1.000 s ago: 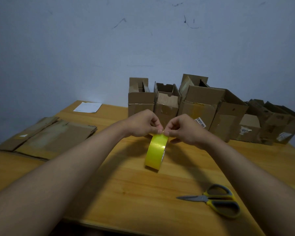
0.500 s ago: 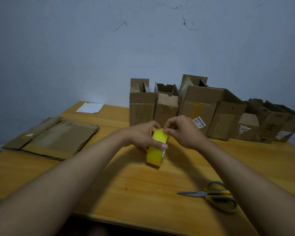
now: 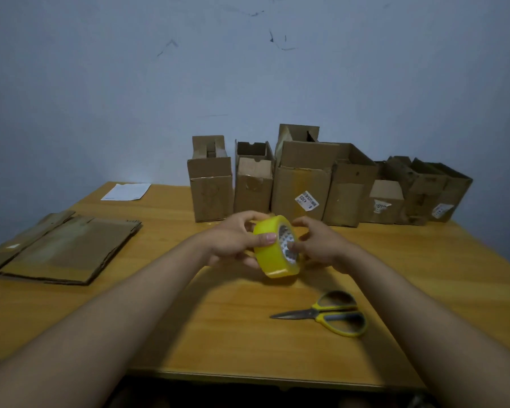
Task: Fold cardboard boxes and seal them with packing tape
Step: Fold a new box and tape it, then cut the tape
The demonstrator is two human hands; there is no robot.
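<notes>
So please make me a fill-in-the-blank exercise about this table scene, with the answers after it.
1. Both hands hold the roll of tape, whose colour is ____.
2. The scissors lie on the table with their blades pointing to the ____ of the picture.
3. The flat cardboard lies on the ____ side of the table.
4. The standing boxes are lined up against the ____.

Answers: yellow; left; left; wall

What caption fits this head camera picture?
Both hands, left hand and right hand, hold a yellow tape roll above the table.
</notes>
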